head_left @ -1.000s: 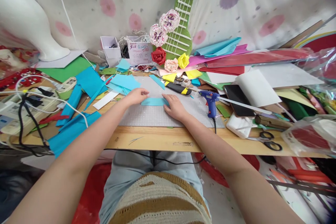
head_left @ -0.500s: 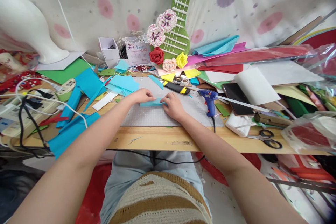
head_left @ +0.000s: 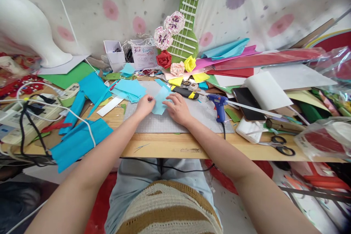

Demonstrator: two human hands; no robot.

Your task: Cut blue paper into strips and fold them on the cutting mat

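Both left hand (head_left: pixel 144 105) and right hand (head_left: pixel 179 109) fingers seem closed on blue paper (head_left: pixel 159 103) edges, above bare mat (head_left: pixel 203 115).

Before you a grey gridded cutting mat (head_left: pixel 197 117) lies on the pale wooden table (head_left: pixel 192 147). On its right edge a blue hot-glue gun (head_left: pixel 219 104) stands just beside a black smartphone (head_left: pixel 248 104), and black-handled scissors (head_left: pixel 279 145) lie near the table's front. A black-and-yellow utility knife (head_left: pixel 185 92) rests at the mat's far edge. Behind it you see a red paper rose (head_left: pixel 163 58), a yellow paper rose (head_left: pixel 190 63) and a green felt guitar shape (head_left: pixel 186 25). A white power strip (head_left: pixel 16 117) sits far left.
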